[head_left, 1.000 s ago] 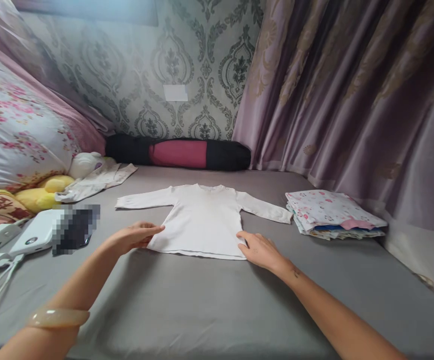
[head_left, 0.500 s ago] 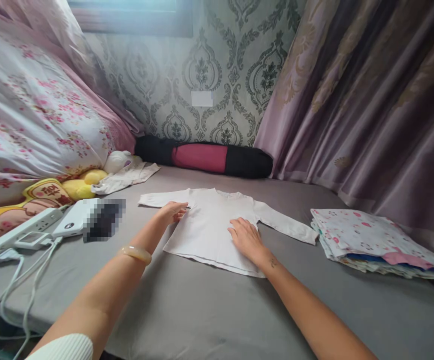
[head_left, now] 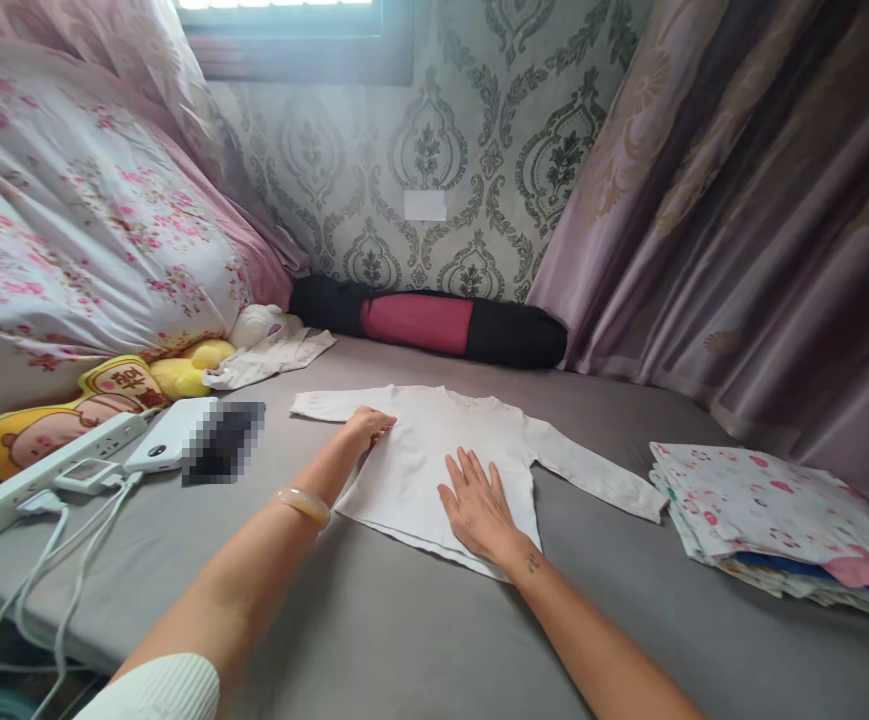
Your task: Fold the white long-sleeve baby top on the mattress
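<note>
White long-sleeved shirt (head_left: 411, 470) lies flat on grey sheet (head_left: 314, 630), sleeves spread left and right, hem near. Right hand (head_left: 477, 508) released, palm down on shirt front, fingers spread. Left hand (head_left: 369, 425) curled at left underarm edge; cannot tell whether cloth is pinched. Step in hand, judged: steadying and arranging shirt. Next move seems to call for sure left pinch, light right pressure.

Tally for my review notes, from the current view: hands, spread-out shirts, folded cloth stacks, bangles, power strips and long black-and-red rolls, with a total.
Hands: 2 (left hand, right hand)
Spread-out white shirt: 1
Folded cloth stack: 1
Bangle: 1
Power strip: 1
Long black-and-red roll: 1
Total: 7
</note>
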A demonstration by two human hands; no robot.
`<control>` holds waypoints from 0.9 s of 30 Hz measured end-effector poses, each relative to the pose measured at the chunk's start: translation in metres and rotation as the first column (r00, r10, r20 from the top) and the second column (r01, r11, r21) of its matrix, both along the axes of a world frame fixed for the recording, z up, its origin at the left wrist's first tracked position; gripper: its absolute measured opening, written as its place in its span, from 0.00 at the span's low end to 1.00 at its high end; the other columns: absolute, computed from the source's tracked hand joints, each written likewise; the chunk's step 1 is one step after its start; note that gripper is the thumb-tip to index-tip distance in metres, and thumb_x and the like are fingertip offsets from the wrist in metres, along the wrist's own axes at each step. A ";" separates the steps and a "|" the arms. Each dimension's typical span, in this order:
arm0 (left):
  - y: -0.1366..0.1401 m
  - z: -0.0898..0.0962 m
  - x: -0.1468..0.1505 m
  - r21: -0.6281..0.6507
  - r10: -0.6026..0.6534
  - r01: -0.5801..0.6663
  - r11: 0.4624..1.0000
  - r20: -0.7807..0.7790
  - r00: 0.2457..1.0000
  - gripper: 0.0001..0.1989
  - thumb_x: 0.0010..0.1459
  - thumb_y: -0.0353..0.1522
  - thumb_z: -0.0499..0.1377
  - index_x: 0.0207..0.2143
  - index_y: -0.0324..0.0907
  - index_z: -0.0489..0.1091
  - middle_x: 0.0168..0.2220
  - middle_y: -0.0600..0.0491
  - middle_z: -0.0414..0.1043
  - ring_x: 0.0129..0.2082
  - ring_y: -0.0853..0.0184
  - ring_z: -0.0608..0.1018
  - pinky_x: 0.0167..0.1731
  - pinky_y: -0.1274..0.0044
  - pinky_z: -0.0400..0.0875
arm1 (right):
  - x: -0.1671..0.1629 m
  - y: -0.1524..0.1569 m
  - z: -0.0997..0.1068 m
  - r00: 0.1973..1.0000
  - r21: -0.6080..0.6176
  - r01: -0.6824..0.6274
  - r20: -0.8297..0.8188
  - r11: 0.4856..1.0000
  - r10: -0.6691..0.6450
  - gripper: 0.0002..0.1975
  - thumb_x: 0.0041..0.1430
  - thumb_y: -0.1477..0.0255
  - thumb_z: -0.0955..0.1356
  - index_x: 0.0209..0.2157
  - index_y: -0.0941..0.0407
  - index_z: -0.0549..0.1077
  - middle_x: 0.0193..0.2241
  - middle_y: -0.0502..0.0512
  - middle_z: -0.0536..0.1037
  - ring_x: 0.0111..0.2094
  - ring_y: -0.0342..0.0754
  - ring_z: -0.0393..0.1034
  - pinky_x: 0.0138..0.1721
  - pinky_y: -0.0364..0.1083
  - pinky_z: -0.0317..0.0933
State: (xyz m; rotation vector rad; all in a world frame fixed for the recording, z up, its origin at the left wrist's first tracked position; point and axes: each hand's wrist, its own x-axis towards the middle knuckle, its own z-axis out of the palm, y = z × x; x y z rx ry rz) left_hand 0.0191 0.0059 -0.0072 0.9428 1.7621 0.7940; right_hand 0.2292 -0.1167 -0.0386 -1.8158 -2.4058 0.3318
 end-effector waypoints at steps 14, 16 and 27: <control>-0.011 -0.015 0.000 0.234 -0.102 0.284 0.930 -0.576 0.811 0.22 0.53 0.26 0.56 0.51 0.42 0.61 0.41 0.48 0.72 0.42 0.62 0.74 0.39 0.75 0.66 | -0.003 -0.001 0.000 1.000 0.005 0.006 -0.023 1.000 -0.006 0.32 0.68 0.58 0.48 0.67 0.58 0.48 0.68 0.58 0.40 0.68 0.52 0.28 0.65 0.58 0.23; -0.017 -0.021 0.004 0.209 -0.102 0.433 0.877 -0.798 0.593 0.18 0.57 0.27 0.50 0.51 0.39 0.62 0.45 0.42 0.69 0.46 0.58 0.72 0.41 0.71 0.66 | -0.003 -0.002 0.001 0.999 -0.004 -0.002 -0.046 1.000 0.002 0.32 0.68 0.58 0.49 0.67 0.59 0.48 0.68 0.59 0.40 0.68 0.52 0.28 0.65 0.58 0.22; -0.044 -0.006 0.047 0.083 -0.096 0.709 0.700 -0.973 0.209 0.15 0.60 0.30 0.48 0.45 0.36 0.68 0.45 0.37 0.66 0.45 0.51 0.68 0.44 0.64 0.63 | 0.060 -0.008 0.031 0.932 -0.183 -0.245 -0.314 0.952 0.180 0.21 0.62 0.67 0.61 0.55 0.52 0.70 0.60 0.53 0.66 0.60 0.49 0.59 0.60 0.47 0.50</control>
